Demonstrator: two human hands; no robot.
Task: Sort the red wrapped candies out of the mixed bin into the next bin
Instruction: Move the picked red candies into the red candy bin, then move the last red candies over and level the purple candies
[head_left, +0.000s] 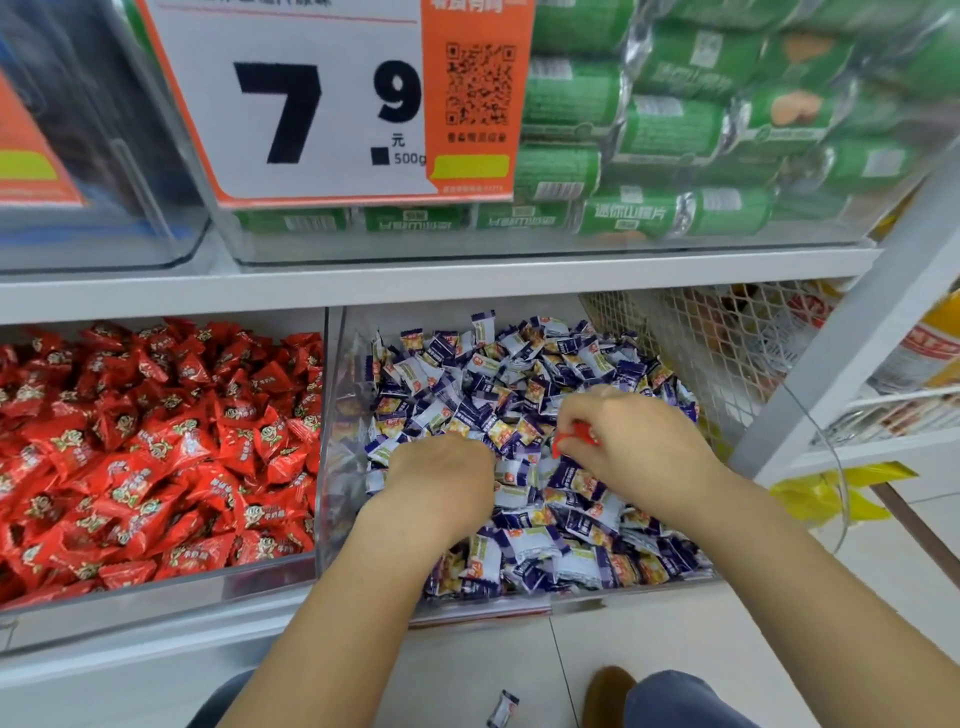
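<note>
In the head view, two clear plastic bins are seen side by side on a lower shelf. The mixed bin (332, 415), on the right, is heaped with purple-and-white wrapped candies (524, 374), and both hands are sunk into that heap. A red wrapped candy (576, 439) is pinched between the curled fingers of the right hand (631, 441), just above the purple-and-white pile, towards the right of the bin. The left hand (441, 480) is laid knuckles-up on the candies near the bin's middle, its fingers bent down into the pile and hidden, so whether anything is grasped cannot be told. The next bin (156, 590), on the left and touching the mixed bin's wall, is filled with red candies (156, 441). On the shelf above, a price sign (311, 98) marked 7.9 is hung before green packets (675, 130). One stray purple-and-white candy (503, 707) is seen lying on the floor, below the bins.
</note>
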